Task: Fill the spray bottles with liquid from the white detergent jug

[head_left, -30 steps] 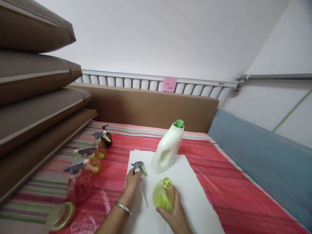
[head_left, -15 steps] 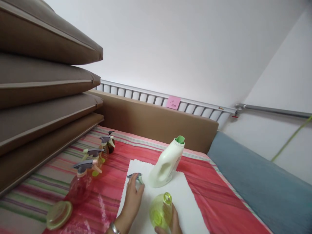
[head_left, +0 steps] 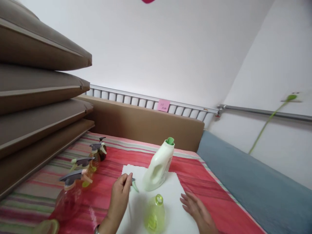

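Note:
My left hand (head_left: 120,196) rests on the white cloth (head_left: 175,195) with its fingers closed on a grey-and-green spray trigger head (head_left: 133,184). A small yellow-green bottle (head_left: 154,214) stands open-necked on the cloth in front of me, with no hand on it. To its right, my right hand (head_left: 195,209) lies with fingers spread over the cloth's right edge and holds nothing. Behind the small bottle a white detergent jug (head_left: 158,165) with a green spout stands on the cloth.
Several spray bottles (head_left: 70,195) with grey triggers stand in a row on the red striped cover (head_left: 207,185) at left. Brown cushions (head_left: 36,107) are stacked at far left. A tan headboard (head_left: 146,125) runs along the back, a blue mattress (head_left: 255,191) at right.
My right hand has let go of the yellow-green bottle and moved right, fingers spread. The left hand still holds the trigger head. The view has shifted.

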Demonstrator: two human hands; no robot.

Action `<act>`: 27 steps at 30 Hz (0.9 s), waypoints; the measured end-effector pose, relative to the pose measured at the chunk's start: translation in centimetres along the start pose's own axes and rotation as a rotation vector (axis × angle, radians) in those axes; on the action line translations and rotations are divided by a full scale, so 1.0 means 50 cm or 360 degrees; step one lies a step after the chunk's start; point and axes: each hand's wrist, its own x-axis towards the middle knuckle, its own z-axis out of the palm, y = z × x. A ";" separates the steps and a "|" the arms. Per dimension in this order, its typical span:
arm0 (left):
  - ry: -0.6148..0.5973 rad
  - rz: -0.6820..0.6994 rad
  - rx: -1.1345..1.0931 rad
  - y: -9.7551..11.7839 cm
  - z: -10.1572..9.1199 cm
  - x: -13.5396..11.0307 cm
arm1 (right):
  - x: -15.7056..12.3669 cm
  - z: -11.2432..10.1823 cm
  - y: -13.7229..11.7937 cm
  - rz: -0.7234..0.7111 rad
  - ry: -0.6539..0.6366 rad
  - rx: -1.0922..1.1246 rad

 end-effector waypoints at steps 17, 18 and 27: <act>-0.0077 -0.0196 0.0091 0.052 -0.005 0.054 | 0.087 0.151 -0.157 0.0089 -0.0078 -0.0431; -0.0081 -0.0233 0.0100 0.037 -0.004 0.058 | 0.096 0.151 -0.150 0.0116 -0.0080 -0.0454; -0.0211 -0.0358 0.0260 -0.041 0.005 0.067 | 0.135 0.143 -0.089 0.0261 -0.0089 -0.0642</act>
